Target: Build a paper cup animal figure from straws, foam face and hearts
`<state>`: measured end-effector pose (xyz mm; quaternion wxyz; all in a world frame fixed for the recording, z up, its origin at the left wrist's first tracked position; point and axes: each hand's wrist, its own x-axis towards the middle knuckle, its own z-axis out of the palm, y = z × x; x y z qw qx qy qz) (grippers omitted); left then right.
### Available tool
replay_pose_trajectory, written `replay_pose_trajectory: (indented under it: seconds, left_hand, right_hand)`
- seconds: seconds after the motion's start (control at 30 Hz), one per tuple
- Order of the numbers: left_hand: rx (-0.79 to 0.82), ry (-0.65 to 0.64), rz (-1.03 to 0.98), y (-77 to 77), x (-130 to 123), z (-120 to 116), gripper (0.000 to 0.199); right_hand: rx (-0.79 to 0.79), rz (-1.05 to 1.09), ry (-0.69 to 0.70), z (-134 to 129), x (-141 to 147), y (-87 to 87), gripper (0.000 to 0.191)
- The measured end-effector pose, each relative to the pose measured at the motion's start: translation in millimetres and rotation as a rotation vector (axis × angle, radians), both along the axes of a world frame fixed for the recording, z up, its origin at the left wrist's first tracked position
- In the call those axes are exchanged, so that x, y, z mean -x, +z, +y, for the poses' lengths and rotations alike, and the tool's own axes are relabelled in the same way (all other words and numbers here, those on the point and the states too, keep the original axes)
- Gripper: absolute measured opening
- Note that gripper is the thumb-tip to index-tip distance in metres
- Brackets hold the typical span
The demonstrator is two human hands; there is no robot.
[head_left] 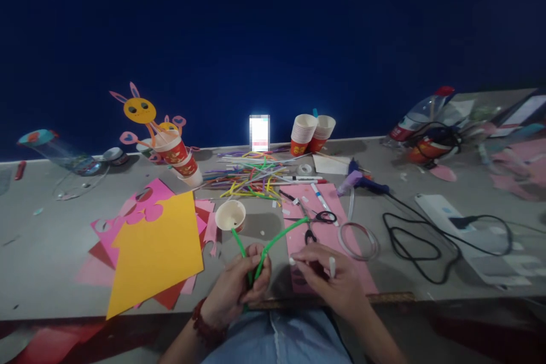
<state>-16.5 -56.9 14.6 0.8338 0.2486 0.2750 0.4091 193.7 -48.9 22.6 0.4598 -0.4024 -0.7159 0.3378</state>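
My left hand is closed round green bendy straws, whose two upper ends spread apart above the fist. One end reaches towards a white-lined paper cup standing just beyond the hand. The other slants right, near the black-handled scissors. My right hand is closed on a slim white stick-like thing; most of it is hidden by the fingers, so its kind is unclear. This hand is over a pink paper sheet, where a marker lies further back.
Many coloured straws lie across the middle. Yellow paper tops cut sheets at left, near stacked cups bearing a rabbit-eared paper face. More cups and a lit screen stand behind. At right are a glue gun, cable and power strip.
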Motion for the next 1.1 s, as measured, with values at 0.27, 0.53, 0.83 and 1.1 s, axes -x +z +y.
replay_pose_trajectory:
  seconds: [0.27,0.53,0.83,1.1]
  left_hand:
    - [-0.037,0.034,0.060,-2.4,-3,1,0.029]
    - [-0.048,0.062,0.132,-4.0,-1,1,0.026]
    - [-0.169,0.013,0.265,-6.5,-13,-5,0.025]
    - [-0.428,0.121,0.629,-1.9,-9,-10,0.030]
  right_hand:
    - [0.098,-0.032,-0.034,-11,-69,17.9,0.009]
    - [0.189,-0.577,-0.066,-22,-107,-1.6,0.038]
    - [0.244,-0.075,-0.116,-10,8,6.5,0.014]
    - [0.183,-0.053,-0.117,-5,40,5.3,0.010]
